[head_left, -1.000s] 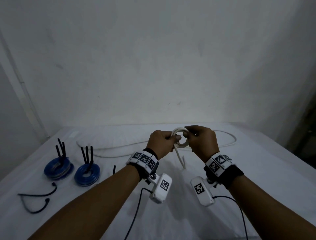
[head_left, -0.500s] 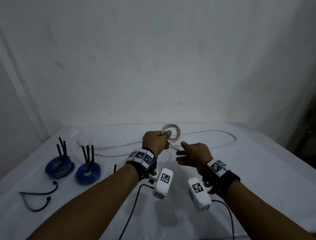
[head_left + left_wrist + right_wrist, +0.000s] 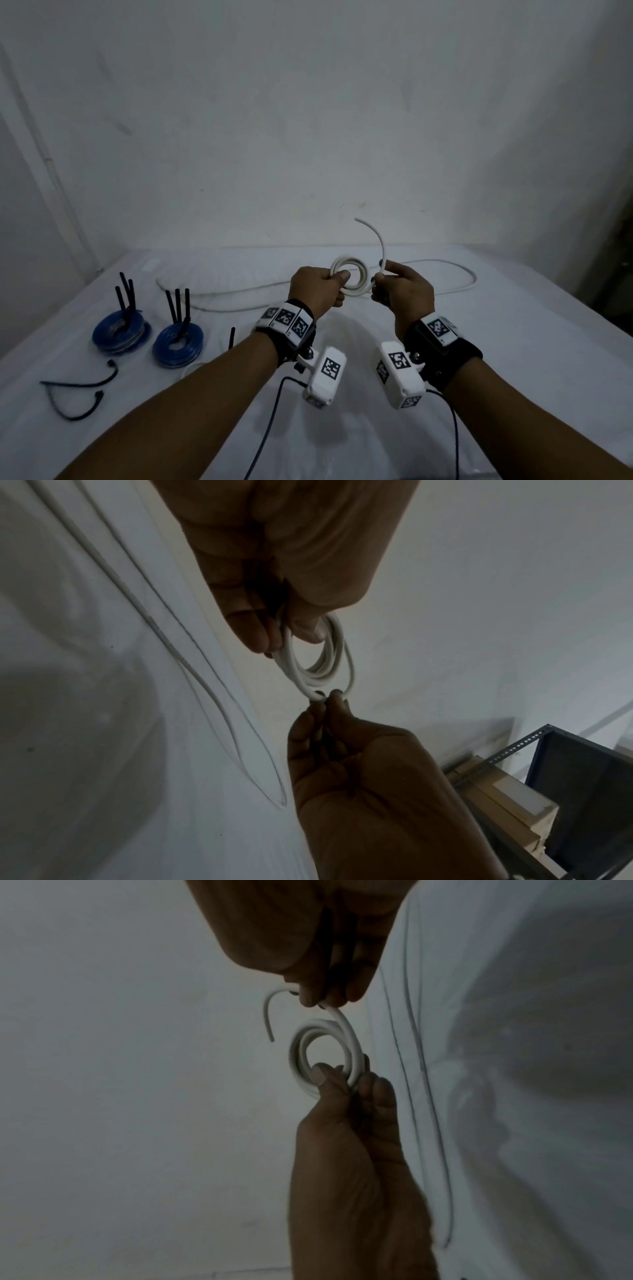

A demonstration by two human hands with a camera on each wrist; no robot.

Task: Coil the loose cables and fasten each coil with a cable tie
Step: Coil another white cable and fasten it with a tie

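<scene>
white cable [image 3: 349, 277] is wound into a small coil above the table [image 3: 513, 342], pinched in my left hand [image 3: 317, 289]; my right hand [image 3: 402, 294] grips its free end. only the head view shows two tied blue coils [image 3: 147, 337]; my left wrist view shows a metal shelf [image 3: 582, 791]

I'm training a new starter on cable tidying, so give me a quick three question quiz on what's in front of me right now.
1. True or false: the left hand holds the white coil.
2. How many blue coils lie on the table? A one, B two, C four.
3. What does the right hand pinch?

Key: 1 true. 2 B. 3 the white cable's free end, curving upward.
</scene>
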